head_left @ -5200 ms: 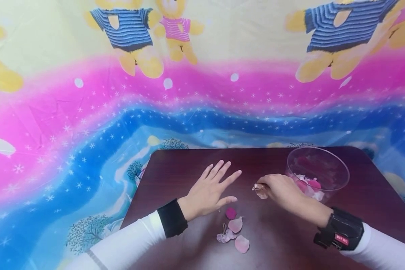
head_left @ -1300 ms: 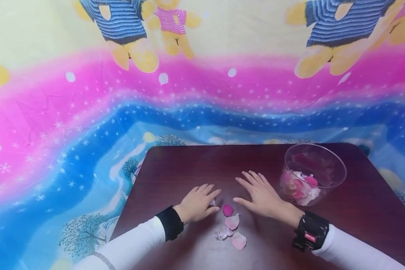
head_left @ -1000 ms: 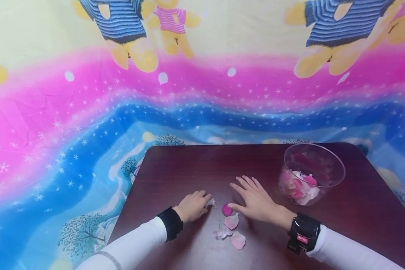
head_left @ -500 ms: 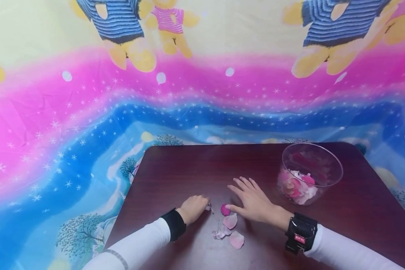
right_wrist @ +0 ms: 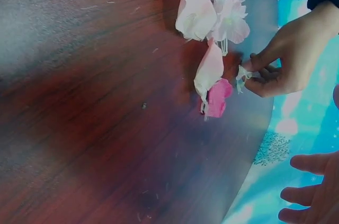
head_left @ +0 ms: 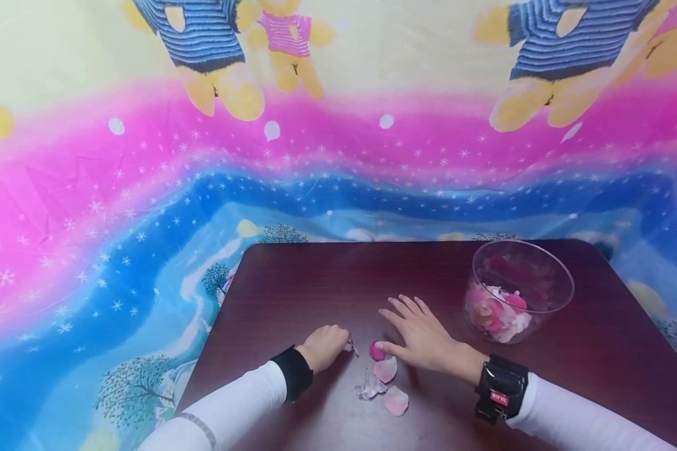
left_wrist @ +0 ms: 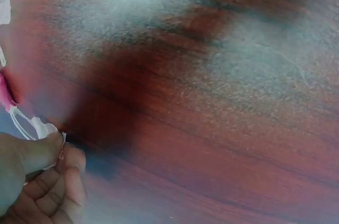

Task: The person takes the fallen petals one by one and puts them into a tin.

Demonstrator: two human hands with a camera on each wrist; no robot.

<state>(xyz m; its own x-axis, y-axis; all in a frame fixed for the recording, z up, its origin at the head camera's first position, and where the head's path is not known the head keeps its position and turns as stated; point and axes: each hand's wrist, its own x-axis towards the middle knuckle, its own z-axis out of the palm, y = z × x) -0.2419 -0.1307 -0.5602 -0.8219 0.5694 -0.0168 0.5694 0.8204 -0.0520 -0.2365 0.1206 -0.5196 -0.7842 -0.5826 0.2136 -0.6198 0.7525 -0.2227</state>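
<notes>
- On the dark wooden table, the left hand is curled up tight, thumb and forefinger pinching a small white petal scrap right at the fingertips, low against the tabletop.
- Just beside it, the right hand lies flat with fingers spread and relaxed, holding nothing, its thumb touching the bright pink petal.
- Between the two wrists lie pale pink petals, thin, soft-edged and slightly cupped, in a loose cluster.
- Off to the right stands a clear round bowl, smooth and see-through, with pink and white petals heaped in the bottom.
- The table surface shows a glossy reddish grain.
</notes>
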